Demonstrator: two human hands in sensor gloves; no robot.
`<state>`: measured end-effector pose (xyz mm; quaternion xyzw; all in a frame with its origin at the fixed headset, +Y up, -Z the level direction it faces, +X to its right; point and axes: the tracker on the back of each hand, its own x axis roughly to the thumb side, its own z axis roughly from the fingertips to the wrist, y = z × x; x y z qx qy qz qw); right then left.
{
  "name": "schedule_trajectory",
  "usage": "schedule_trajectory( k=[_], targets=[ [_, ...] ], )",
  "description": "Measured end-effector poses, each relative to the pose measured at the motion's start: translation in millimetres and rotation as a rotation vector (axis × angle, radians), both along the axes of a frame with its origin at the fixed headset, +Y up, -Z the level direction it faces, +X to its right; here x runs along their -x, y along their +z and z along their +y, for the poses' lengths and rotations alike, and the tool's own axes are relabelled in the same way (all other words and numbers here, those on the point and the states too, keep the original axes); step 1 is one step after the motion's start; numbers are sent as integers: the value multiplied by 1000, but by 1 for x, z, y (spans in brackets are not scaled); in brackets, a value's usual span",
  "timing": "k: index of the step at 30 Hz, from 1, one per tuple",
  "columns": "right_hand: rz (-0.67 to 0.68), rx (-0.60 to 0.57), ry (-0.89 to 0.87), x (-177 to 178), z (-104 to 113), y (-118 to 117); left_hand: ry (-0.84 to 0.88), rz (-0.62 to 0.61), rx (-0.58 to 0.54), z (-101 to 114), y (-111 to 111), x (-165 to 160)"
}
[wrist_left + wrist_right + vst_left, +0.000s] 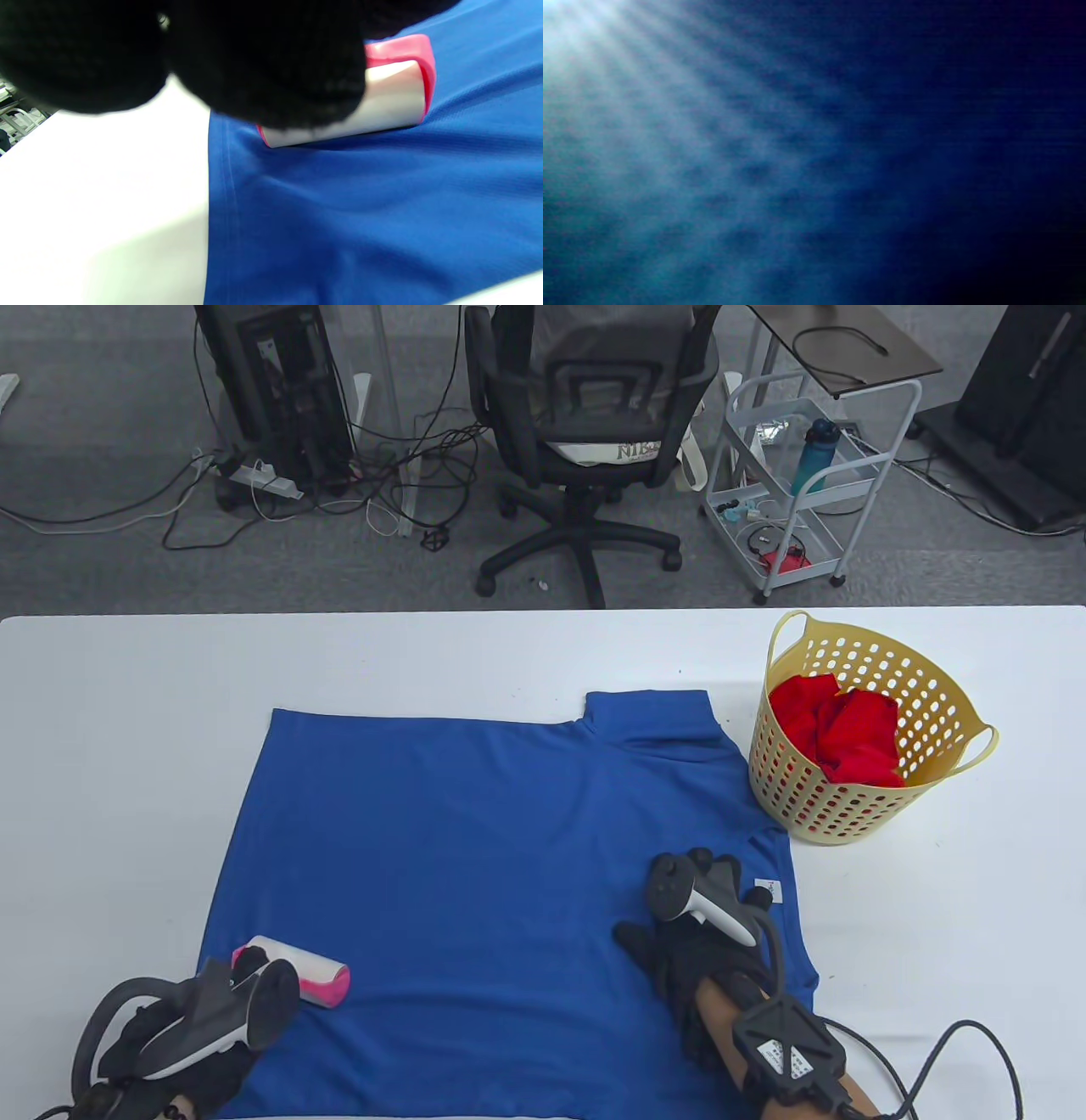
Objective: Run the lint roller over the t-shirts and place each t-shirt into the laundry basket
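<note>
White surface [127, 746], seen from above, with grey carpet, an office chair [585, 432], a computer tower [280, 398] and a white wire trolley [797, 483] behind it. Blue t-shirt [475, 882]: spread flat across the near middle of the surface, collar end toward the right. Yellow laundry basket [857, 806]: upright at the right of the surface, just beside the shirt's shoulder, holding a crumpled red t-shirt [840, 729]. Lint roller [310, 976]: white roll with pink end caps, lying on the shirt near its lower left hem; the left wrist view shows the roll [394, 106] touching the blue cloth. Left hand [204, 1052]: black glove, tracker on its back, grip on the roller's handle end; how the fingers wrap it cannot be told. Right hand [696, 950]: palm down on the shirt's right side, grip spread flat, pressing the cloth. Right wrist view: blurred blue cloth only.
</note>
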<state>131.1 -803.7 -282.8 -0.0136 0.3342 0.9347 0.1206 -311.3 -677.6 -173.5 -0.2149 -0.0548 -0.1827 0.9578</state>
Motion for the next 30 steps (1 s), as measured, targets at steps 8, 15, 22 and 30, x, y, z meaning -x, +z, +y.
schedule_trajectory(
  k=[8,15,22,30],
  targets=[
    [1,0,1,0,0,0,-48,16,-127,-10,-62,-28],
    [2,1,3,0,0,0,-71,143,-268,-28,-165,-68],
    [2,3,6,1,0,0,-56,247,-272,-33,-236,-82],
    [3,5,3,1,0,0,-78,170,-218,-32,-214,-76]
  ],
)
